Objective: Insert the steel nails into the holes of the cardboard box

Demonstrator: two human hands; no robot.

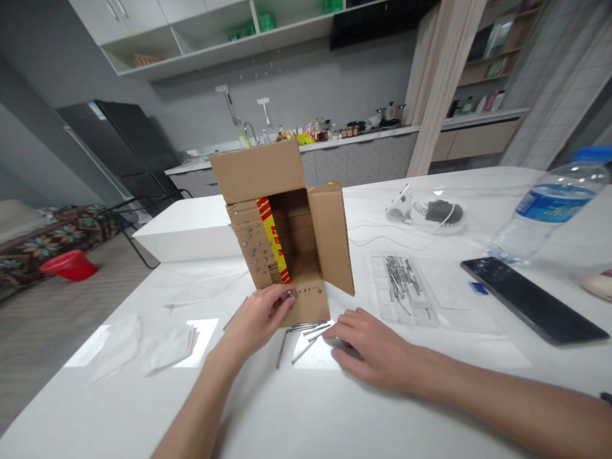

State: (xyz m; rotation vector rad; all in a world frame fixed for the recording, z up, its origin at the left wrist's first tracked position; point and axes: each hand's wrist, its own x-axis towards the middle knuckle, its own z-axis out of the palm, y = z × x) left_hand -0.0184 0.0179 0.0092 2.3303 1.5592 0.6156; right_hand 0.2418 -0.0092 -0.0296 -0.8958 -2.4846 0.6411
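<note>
A cardboard box (287,248) stands upright with its open side facing me and its flaps spread. Grey nail heads (255,245) dot its left flap, and small holes run in a row across the bottom flap (306,309). My left hand (255,319) is at that flap's left side, thumb and index finger pinched near the holes; what lies between them is too small to make out. Several loose nails (306,335) lie on the table before the box. My right hand (370,347) rests beside them, fingertips at the nail ends, thumb apart from the fingers.
Right of the box sits a clear compartment case (404,287) with nails. Beyond it are a black phone (530,296), a water bottle (549,207) and a white device with a cable (440,213). White tissues (167,347) lie left; a white box (191,233) stands behind.
</note>
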